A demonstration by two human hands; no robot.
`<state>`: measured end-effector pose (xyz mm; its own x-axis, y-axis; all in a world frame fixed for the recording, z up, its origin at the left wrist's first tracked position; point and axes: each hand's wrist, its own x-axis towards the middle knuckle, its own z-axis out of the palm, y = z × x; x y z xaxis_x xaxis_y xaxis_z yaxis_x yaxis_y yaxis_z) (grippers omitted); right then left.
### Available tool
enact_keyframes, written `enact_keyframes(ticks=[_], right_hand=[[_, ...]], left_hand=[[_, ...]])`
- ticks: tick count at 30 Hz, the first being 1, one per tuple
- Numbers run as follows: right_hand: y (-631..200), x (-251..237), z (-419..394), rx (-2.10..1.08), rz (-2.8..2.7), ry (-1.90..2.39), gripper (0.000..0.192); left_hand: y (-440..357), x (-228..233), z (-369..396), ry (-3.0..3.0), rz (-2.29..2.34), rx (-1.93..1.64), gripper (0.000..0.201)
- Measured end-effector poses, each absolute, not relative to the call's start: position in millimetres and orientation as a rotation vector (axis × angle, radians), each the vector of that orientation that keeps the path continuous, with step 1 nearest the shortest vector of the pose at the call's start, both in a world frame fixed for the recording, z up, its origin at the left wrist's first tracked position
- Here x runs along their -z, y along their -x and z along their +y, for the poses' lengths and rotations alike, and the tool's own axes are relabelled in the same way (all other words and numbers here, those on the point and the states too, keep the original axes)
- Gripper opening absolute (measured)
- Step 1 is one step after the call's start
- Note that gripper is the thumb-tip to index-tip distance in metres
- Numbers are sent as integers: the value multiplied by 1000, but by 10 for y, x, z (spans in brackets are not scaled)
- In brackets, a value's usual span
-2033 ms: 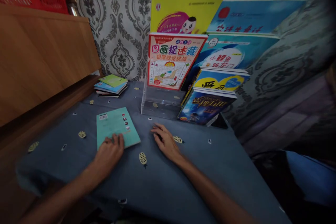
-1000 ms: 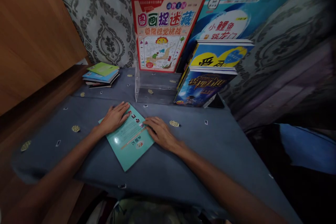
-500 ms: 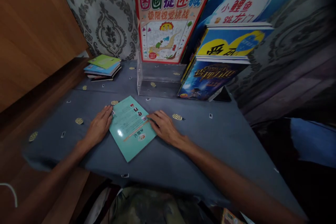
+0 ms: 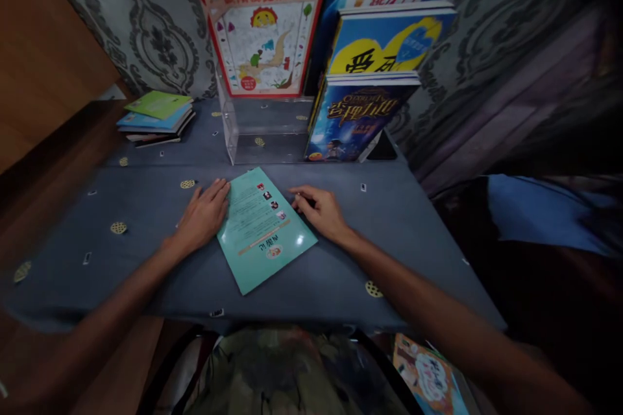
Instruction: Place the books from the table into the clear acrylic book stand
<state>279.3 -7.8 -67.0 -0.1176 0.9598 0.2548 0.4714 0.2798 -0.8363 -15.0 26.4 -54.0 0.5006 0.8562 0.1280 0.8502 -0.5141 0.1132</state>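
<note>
Glossy teal booklet (image 4: pixel 263 230) flat on blue cloth (image 4: pixel 146 220), left hand (image 4: pixel 202 215) and right hand (image 4: pixel 321 211) open, flanking it

A thin teal paperback booklet (image 4: pixel 263 228) lies flat on the blue-grey patterned tablecloth (image 4: pixel 146 207). The left hand (image 4: pixel 202 217) rests open at its nine o'clock edge, touching it; the right hand (image 4: pixel 321 211) lies at its three o'clock edge. A clear acrylic stand (image 4: pixel 265 133) sits at twelve o'clock.

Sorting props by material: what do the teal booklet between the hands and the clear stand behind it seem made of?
Teal booklet: probably glossy coated paper; a light glint shows on its thin, flat cover. Clear stand: likely acrylic or similar rigid plastic; the cloth shows through its walls.
</note>
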Motion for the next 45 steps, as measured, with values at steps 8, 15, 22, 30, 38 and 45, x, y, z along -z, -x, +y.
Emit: enact_keyframes(ticks=[8,15,22,30,38,45], right_hand=[[-2799,662,-52,-810,-1693,1305,31],[-2795,636,-68,-697,-1743,1336,30],[-2797,641,-76,-673,-1711,1386,31],[-2794,640,-85,-681,-1743,1359,31],[-2797,650,-117,-559,-1855,1337,30],[-2696,589,-236,-284,-2079,1100,28]], left_hand=[[-584,494,287,-2807,1176,-247,53],[-762,505,31,-2911,820,-294,51],[-764,470,-293,-2979,610,-248,49],[-735,481,-465,-3011,457,-178,47],[-471,474,-689,-3087,512,-238,48],[-270,514,-816,-3083,609,-314,51]])
